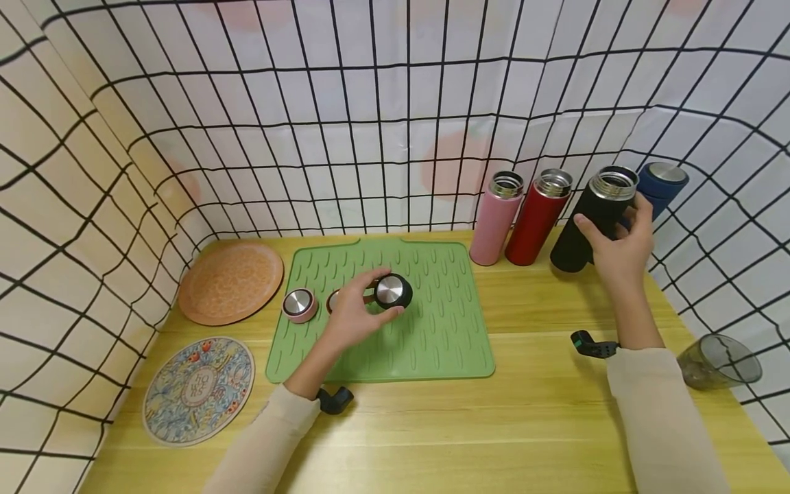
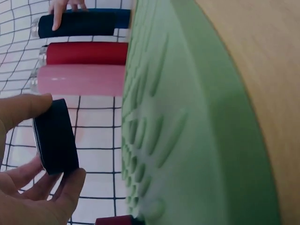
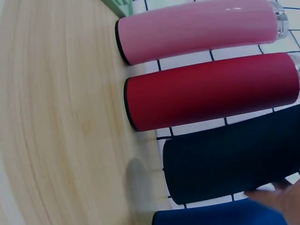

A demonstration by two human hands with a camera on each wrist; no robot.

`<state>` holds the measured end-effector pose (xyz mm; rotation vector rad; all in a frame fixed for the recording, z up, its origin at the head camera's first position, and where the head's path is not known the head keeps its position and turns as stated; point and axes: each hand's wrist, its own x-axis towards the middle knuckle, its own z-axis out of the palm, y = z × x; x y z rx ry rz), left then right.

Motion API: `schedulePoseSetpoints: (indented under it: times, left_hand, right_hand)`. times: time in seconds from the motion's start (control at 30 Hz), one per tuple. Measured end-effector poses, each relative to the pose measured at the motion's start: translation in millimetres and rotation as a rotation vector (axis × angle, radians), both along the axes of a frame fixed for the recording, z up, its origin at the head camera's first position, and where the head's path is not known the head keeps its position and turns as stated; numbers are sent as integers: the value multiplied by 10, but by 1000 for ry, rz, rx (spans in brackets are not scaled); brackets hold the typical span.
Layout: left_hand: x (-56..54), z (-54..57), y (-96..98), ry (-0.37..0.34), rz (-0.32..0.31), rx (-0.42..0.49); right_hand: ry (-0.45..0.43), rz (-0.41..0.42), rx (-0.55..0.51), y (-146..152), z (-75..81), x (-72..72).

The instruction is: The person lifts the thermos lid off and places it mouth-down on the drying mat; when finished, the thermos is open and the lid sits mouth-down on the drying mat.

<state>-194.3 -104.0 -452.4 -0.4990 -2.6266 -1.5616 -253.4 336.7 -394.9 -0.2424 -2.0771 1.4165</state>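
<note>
Head view puts both my hands at work at once. My left hand [image 1: 354, 312] pinches the black lid [image 1: 393, 291] by its sides, thumb on one side and fingers on the other, with its silver top facing up. The left wrist view shows a gap between this lid and the green mat [image 1: 426, 343], so I hold it above the surface. On the mat, near my left hand, sit the pink lid [image 1: 300, 305] and the red lid [image 1: 333, 300], the latter partly hidden behind my fingers in the head view.

My right hand [image 1: 623, 257] grips the black bottle [image 1: 599, 209], thumb on the near side of its body. Its steel mouth is uncovered, and in the right wrist view its base is off the table [image 1: 432, 436], above a soft shadow.

Just beside it stand the red bottle [image 1: 537, 223] and the pink bottle [image 1: 494, 223], both upright and uncapped; on the other side is the blue bottle [image 1: 662, 182], its lid on. A clear cup [image 1: 719, 362] is near my right sleeve [image 1: 663, 412]. Well to the left lie a brown round mat [image 1: 231, 283] and a patterned round mat [image 1: 199, 391].
</note>
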Motion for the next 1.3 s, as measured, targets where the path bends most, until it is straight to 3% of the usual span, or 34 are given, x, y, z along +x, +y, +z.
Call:
schedulePoseSetpoints:
  times: [0.2,0.4,0.7,0.87,1.3]
  left_hand:
    - [4,-47,70,44,20,-146]
    - [2,-118,95,51,-23,-252]
    - [5,-152,93,12,-38,-287]
    - [1,-175,81,-7,-46,-290]
    - [-7,-224,70,-19,-41,-322]
  right_hand:
    - [-45,-34,49,32,-44,-166]
    - [-152,-67,-19,36,-20,-256]
    - [-201,-102,-78,49,-89,-384]
    - [-172,-116,-100,64,-154,-408]
    - [-236,-109,-45,31,-196,-386]
